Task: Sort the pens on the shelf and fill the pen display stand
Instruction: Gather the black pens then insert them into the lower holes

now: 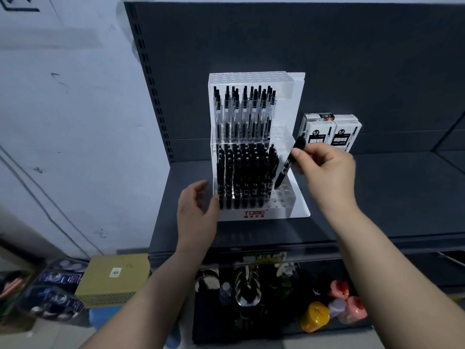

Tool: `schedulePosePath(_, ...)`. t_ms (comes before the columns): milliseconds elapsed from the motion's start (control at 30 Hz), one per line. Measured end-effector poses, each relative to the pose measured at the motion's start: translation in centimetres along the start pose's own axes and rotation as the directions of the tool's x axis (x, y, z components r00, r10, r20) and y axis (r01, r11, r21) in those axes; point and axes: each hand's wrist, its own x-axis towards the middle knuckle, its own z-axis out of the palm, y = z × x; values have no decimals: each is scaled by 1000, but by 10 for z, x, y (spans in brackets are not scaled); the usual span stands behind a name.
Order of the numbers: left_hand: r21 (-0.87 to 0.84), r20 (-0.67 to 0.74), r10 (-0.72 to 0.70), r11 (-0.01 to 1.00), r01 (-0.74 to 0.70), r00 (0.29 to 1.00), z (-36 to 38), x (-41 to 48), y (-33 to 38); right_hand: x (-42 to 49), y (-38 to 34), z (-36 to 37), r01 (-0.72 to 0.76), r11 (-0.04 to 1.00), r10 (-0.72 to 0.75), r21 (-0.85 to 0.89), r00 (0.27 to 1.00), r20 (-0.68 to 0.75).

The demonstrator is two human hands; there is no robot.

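Below-left of your right hand (pixel 327 172), which pinches a black pen (pixel 286 165) tilted tip-down, empty holes (pixel 279 195) in the stand (pixel 254 214) lie just under the tip. Your left hand (pixel 195 212) is open, farther away.

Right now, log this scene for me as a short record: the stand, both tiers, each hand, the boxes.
stand: white, two tiers, on dark shelf
upper tier: clear pens, right holes empty
lower tier: black pens, right holes empty
right hand: pinches one pen, tip down over the empty lower holes
left hand: open, at stand's left front; contact unclear
boxes: white, right of stand, at the back
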Motion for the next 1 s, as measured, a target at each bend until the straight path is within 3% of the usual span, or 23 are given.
schedulePosePath(100, 93, 109, -47, 995, 37, 993, 1, 10, -10, -2, 10, 11, -9, 1000, 9, -16, 999, 35)
schedulePosePath(200, 88, 171, -66, 995, 52, 983, 4, 11, -17, -13, 24, 22, 28, 990, -12, -138, 994, 111)
schedulePosePath(433, 83, 138, -96, 993, 86, 986, 5, 13, -19, -22, 40, 32, 66, 974, -45, -216, 994, 100)
schedulePosePath(600, 91, 148, -88, 993, 75, 985, 4, 15, -21, -34, 53, 28, -21, 974, 45, -227, 994, 104)
schedulePosePath(733, 97, 160, -71, 994, 56, 985, 4, 16, -21, -47, 72, 20, 25, 931, 35, -364, 987, 158)
schedulePosePath(1000, 116, 215, -62, 993, 37, 975, -1, 17, -18, -52, 77, 7, -22, 904, 175, -428, 930, 322)
